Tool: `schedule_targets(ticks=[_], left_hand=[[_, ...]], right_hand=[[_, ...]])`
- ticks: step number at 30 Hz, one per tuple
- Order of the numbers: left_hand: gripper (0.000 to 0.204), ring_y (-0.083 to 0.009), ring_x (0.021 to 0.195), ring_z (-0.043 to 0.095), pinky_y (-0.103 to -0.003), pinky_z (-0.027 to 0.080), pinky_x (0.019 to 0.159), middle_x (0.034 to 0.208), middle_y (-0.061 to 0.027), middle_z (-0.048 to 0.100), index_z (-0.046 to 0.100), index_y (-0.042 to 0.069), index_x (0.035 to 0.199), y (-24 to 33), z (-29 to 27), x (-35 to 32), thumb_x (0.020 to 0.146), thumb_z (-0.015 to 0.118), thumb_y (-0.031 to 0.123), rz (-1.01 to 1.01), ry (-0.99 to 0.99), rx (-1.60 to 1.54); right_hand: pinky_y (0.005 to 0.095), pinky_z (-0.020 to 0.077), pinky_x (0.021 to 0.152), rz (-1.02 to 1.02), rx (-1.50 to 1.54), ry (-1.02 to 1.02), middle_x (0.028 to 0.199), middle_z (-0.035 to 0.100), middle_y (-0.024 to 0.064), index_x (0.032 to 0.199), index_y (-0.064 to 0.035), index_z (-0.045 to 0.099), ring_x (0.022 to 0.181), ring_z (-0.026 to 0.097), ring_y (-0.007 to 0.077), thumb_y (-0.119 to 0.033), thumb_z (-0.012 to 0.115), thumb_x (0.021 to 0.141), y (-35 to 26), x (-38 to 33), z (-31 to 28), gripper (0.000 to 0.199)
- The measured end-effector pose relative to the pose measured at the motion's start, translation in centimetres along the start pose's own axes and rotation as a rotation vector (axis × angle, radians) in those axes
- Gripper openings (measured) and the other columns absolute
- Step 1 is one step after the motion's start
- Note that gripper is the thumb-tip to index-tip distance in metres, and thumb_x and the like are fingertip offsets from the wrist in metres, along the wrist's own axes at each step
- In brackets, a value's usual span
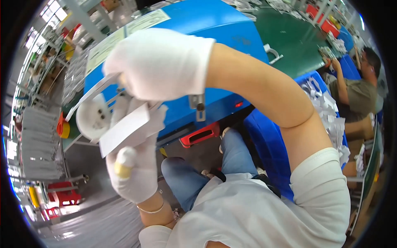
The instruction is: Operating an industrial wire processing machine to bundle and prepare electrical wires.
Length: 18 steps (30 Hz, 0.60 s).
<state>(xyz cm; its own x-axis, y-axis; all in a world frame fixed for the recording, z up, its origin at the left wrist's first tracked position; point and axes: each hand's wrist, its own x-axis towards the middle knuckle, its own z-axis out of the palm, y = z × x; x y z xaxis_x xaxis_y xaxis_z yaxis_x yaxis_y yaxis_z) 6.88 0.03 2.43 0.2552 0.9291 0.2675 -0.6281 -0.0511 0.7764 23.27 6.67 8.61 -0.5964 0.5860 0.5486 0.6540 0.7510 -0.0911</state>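
While a white rectangular piece is pinched by the gloved left hand near the blue machine's left edge, the gloved right hand's fingers are curled by a white strip, pinch indiscernible; the machine's printed sheet cannot be read.

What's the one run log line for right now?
left gloved hand: holding flat white piece; right gloved hand: near it, grip unclear; blue bin: at right, white pieces inside

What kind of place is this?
Likely a factory workshop: a large blue machine stands before the wearer, white pieces fill a blue bin at the right, and another person is by the green table.
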Motion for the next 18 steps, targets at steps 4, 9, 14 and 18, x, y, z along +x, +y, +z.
schedule_targets(ticks=[4, 9, 14, 18], left_hand=[[0.070, -0.0446, 0.132, 0.025, -0.063, 0.011, 0.111, 0.141, -0.0291, 0.029, 0.025, -0.012, 0.136, -0.5, -1.2, -0.1, 0.080, 0.061, 0.008, 0.075, -0.081, -0.295], [0.075, -0.0502, 0.135, 0.012, -0.061, 0.011, 0.112, 0.138, -0.0427, 0.017, 0.012, -0.023, 0.133, 3.3, 1.7, 0.2, 0.077, 0.046, 0.014, 0.203, -0.481, -0.247], [0.109, -0.0464, 0.136, 0.011, -0.055, 0.013, 0.111, 0.143, -0.0356, 0.013, -0.001, -0.013, 0.140, 4.9, 0.5, -1.6, 0.074, 0.068, 0.039, 0.252, -0.283, 0.424], [0.097, -0.0360, 0.112, 0.050, -0.046, 0.043, 0.095, 0.124, -0.0249, 0.046, 0.025, -0.010, 0.138, 5.3, -7.0, -8.8, 0.075, 0.070, 0.048, 0.042, -0.230, 0.728]], right_hand=[[0.0395, 0.0508, 0.059, 0.192, 0.034, -0.251, 0.070, 0.063, 0.0162, 0.075, -0.0019, 0.065, 0.066, 0.063, 0.0325, -0.012, 0.060, 0.073, -1.3, 1.1, -1.6, 0.011], [0.0398, 0.0528, 0.067, 0.157, -0.073, -0.114, 0.073, 0.065, 0.0160, 0.080, -0.0040, 0.069, 0.071, 0.065, 0.0310, -0.019, 0.057, 0.078, -4.6, 1.1, -7.1, 0.020], [0.0386, 0.0508, 0.071, 0.694, -0.452, -0.068, 0.075, 0.065, 0.0141, 0.082, -0.0080, 0.069, 0.072, 0.063, 0.0300, -0.023, 0.059, 0.080, 1.8, 2.0, -8.9, 0.018], [0.0377, 0.0493, 0.068, 1.039, -0.101, 0.310, 0.076, 0.065, 0.0143, 0.085, -0.0057, 0.068, 0.070, 0.062, 0.0273, -0.021, 0.059, 0.081, 17.0, -16.6, -9.9, 0.019]])
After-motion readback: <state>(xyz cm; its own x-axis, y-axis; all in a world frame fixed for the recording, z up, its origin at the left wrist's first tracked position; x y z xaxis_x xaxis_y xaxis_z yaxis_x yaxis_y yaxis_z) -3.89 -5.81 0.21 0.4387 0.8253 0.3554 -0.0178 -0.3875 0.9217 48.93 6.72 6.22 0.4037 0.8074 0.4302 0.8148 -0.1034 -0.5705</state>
